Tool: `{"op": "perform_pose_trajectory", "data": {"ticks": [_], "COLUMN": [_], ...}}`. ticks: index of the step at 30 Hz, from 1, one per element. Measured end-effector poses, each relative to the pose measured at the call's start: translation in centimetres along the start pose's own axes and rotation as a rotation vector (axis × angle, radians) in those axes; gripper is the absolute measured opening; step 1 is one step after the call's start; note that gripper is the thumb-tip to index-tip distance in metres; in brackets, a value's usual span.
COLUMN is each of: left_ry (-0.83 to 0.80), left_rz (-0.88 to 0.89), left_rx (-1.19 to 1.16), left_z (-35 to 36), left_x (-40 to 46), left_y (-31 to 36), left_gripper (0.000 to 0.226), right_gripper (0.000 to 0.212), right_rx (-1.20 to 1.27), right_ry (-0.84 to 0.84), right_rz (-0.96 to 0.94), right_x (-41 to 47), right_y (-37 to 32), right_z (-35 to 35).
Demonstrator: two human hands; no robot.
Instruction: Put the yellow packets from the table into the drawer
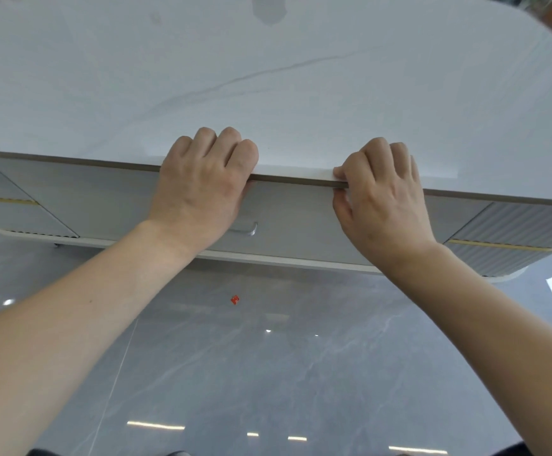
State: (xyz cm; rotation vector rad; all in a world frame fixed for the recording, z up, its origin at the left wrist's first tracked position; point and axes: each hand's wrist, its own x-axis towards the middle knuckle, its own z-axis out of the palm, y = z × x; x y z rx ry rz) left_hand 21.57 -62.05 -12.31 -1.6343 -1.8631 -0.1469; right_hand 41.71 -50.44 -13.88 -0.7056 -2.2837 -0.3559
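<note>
Both hands on the white marble table [268, 93] edge.
Left hand [199, 189] and right hand [383, 199] curled over the rim; grey drawer [288, 222] closed, could stay stuck.

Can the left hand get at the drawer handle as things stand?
Probably yes. The left hand rests on the table edge directly above the handle, which is partly hidden behind it. Nothing else sits between them; it would only need to drop down the drawer front.

Bright, even light; glare spots on glossy floor [268, 373]; edges bow.
</note>
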Motion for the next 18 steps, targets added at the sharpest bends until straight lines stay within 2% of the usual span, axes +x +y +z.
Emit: {"op": "perform_pose_trajectory", "data": {"ticks": [9,12,15,18], "left_ry": [0.088,0.06,0.05,0.032], "left_rz": [0.008,-0.008,-0.012,-0.018], "left_rx": [-0.015,-0.007,-0.04,-0.103], "left_z": [0.7,0.6,0.4,0.0], "left_x": [-0.4,-0.3,-0.3,-0.3], "left_y": [-0.1,0.1,0.1,0.2], "left_gripper": [0.032,0.033,0.026,0.035], "right_gripper": [0.017,0.018,0.018,0.022], "right_rx": [-0.021,-0.021,-0.004,0.049], "right_ry": [0.03,0.006,-0.049,-0.108], "right_rz": [-0.008,-0.004,0.008,0.028], "right_x": [-0.2,-0.2,-0.2,-0.2], "right_y": [0.0,0.0,-0.1,-0.2], "right_z": [0.5,0.2,-0.2,-0.8]}}
